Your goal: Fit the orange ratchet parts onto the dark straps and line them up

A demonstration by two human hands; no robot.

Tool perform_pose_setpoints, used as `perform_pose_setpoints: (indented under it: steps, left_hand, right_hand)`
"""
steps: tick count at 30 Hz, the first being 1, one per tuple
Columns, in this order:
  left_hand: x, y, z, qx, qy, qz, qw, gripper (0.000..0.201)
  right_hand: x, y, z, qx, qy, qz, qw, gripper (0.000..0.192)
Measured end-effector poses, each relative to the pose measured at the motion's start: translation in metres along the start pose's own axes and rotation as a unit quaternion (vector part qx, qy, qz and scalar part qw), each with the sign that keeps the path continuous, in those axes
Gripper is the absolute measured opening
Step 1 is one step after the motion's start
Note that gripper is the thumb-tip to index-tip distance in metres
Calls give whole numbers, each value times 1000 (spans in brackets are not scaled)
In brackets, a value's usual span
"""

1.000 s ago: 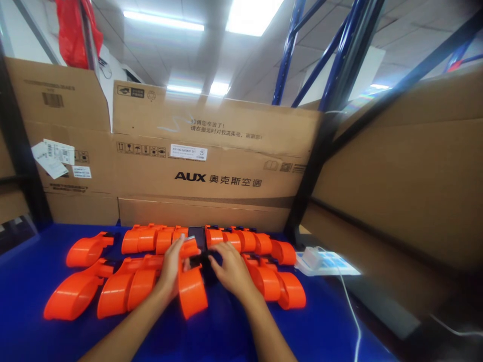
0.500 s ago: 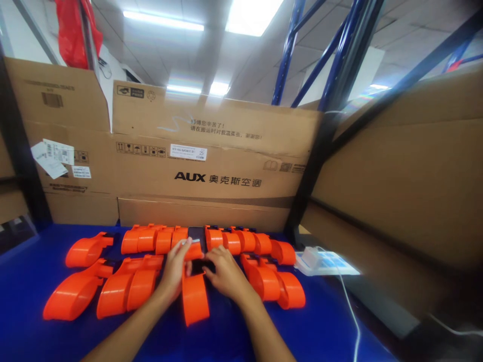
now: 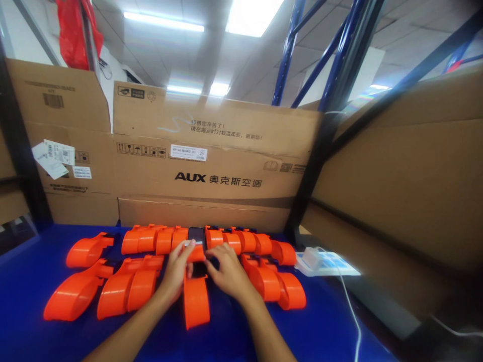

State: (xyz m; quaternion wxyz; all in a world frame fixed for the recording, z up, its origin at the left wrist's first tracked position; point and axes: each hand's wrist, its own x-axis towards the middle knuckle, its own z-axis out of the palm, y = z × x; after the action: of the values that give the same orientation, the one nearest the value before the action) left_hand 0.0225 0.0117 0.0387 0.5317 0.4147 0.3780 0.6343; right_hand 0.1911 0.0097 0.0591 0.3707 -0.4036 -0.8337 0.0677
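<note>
Two hands on an orange part at the middle of a blue worktop

Head view: both hands meet over one orange plastic part (image 3: 196, 300) that lies lengthwise toward the person on the blue worktop (image 3: 30, 281). The left hand (image 3: 177, 274) rests on the upper left end of the part, its fingers curled partly closed, with the fingertips (image 3: 190, 245) reaching up to a small dark piece (image 3: 196, 235) that sits in the far row. The right hand (image 3: 226, 271) lies just beside it on the right, fingers bent and pressed down at the dark top end of the same part; whether it truly grips the part or only touches it cannot be told.

More orange parts lie around the hands: a far row (image 3: 241, 240) running left to right, a near group on the left (image 3: 113, 291) and a pair on the right (image 3: 279, 286). To the right of these sits a white power strip (image 3: 320, 261) with a white cable (image 3: 349, 306) trailing toward the near edge. Behind the worktop stands a large cardboard box (image 3: 211, 156) with printed lettering, and more cardboard (image 3: 407, 181) leans along the right side next to blue rack posts (image 3: 290, 45).
</note>
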Motion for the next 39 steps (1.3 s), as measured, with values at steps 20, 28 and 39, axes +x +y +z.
perform_pose_setpoints:
  steps: [20, 28, 39]
  left_hand:
    - [-10, 3, 8, 21, -102, -14, 994, 55]
    - [-10, 3, 7, 30, -91, 20, 995, 59]
    - [-9, 2, 5, 42, -95, 40, 994, 54]
  right_hand:
    - [9, 7, 7, 203, 130, 79, 967, 24]
    - [10, 6, 9, 213, 133, 82, 964, 25]
    - [10, 5, 8, 215, 156, 93, 960, 24]
